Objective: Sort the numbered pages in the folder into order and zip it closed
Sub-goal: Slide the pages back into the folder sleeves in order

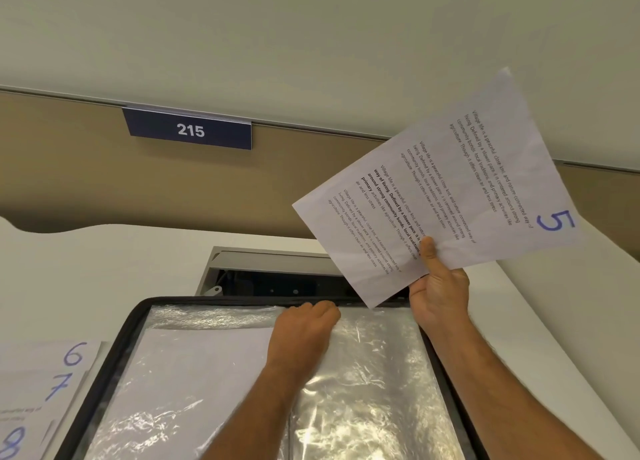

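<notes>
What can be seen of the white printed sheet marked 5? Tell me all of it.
The white printed sheet marked 5 is thin, slightly creased paper bearing four blocks of small black print, one partly bold, and a large blue handwritten 5 near one corner. It is held up in the air, tilted, above the open black zip folder. The right hand pinches its lower edge, thumb on the printed face. Nothing else touches it.

We saw even, soft indoor light with faint shadows. Glare broke across the plastic sleeves (374,390), and wide-angle distortion bent the edges; the near-left pages (45,390) looked blurred.
</notes>
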Demonstrator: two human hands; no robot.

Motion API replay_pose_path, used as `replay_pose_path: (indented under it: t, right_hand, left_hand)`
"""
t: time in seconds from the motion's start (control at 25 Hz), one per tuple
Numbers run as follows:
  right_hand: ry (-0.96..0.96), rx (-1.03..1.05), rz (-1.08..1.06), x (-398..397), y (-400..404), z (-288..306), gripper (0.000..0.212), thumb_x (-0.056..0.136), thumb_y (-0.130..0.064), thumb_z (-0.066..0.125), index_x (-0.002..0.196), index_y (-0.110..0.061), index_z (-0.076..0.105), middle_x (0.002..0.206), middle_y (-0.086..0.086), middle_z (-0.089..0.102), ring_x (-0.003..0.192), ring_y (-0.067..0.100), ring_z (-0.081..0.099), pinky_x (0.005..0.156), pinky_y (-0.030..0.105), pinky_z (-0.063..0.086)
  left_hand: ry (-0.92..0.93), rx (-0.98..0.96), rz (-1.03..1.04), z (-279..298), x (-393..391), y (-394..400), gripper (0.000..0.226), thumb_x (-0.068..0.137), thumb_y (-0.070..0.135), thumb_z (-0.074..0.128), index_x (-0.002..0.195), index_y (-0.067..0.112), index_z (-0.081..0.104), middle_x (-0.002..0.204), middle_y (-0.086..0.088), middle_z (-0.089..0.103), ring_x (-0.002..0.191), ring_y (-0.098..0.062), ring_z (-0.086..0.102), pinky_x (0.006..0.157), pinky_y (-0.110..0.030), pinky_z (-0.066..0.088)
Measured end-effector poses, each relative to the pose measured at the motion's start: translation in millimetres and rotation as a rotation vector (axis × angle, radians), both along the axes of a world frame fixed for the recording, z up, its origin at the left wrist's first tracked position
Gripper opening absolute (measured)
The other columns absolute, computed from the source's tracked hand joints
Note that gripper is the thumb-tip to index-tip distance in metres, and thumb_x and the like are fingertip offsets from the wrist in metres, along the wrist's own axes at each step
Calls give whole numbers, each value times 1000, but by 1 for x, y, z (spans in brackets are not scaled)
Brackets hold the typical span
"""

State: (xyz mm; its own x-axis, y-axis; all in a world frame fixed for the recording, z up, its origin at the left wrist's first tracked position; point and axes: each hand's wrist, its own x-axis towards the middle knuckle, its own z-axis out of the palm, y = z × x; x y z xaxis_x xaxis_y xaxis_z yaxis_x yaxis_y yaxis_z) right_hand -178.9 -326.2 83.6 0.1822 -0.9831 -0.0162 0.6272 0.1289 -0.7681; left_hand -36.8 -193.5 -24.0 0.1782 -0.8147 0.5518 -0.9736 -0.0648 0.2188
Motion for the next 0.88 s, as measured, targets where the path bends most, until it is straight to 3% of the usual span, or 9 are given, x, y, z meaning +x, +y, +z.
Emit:
replay_pose_path:
  t: [0.08, 0.36, 0.48, 0.72, 0.8, 0.88]
  right_hand:
    - [-4, -8, -2, 0, -2, 0, 45, 88, -6, 68, 131, -17, 61, 129, 5, 68, 117, 20, 66, 98, 39, 54]
    - [-1, -96, 71, 11, -5, -13, 57, 85, -5, 68, 140, -15, 54, 132, 5, 66, 121, 22, 64, 97, 36, 55]
    - [43, -123, 120, 14, -2, -26, 68, 80, -9, 72, 144, -13, 49, 137, 8, 63, 125, 26, 61, 101, 41, 53]
    - [343, -192, 161, 0, -12, -36, 99, 49, -45, 97, 135, -12, 59, 126, 9, 70, 114, 26, 68, 90, 44, 59]
    - [433, -198, 181, -9, -22, -37, 84, 50, -47, 95, 123, -15, 67, 119, 8, 73, 109, 29, 70, 83, 47, 60]
    - [439, -213, 217, -18, -28, -37, 51, 68, -28, 88, 114, -14, 70, 115, 8, 74, 107, 30, 71, 81, 39, 61]
  left_hand:
    - [-31, -35, -1, -5, -2, -2, 33, 56, 2, 90, 77, 15, 68, 84, 1, 65, 60, -16, 51, 47, -25, 37]
    - [-11, -10, -37, -11, -4, -4, 36, 56, 3, 87, 77, 19, 64, 67, 6, 58, 50, -12, 48, 42, -21, 31]
    - [35, 9, -10, -15, -4, -4, 31, 67, 8, 84, 80, 23, 59, 66, 9, 55, 47, -11, 48, 46, -26, 45]
    - [130, 79, 43, -9, -2, 0, 26, 83, 22, 74, 84, 29, 49, 62, 11, 57, 47, -11, 52, 46, -31, 50]
    - [164, 90, 72, -2, -1, 0, 22, 85, 26, 74, 83, 29, 52, 65, 12, 61, 48, -11, 54, 43, -30, 48]
    - [207, 102, 82, 6, 0, 0, 14, 91, 32, 69, 86, 29, 56, 73, 12, 67, 57, -10, 61, 50, -31, 53]
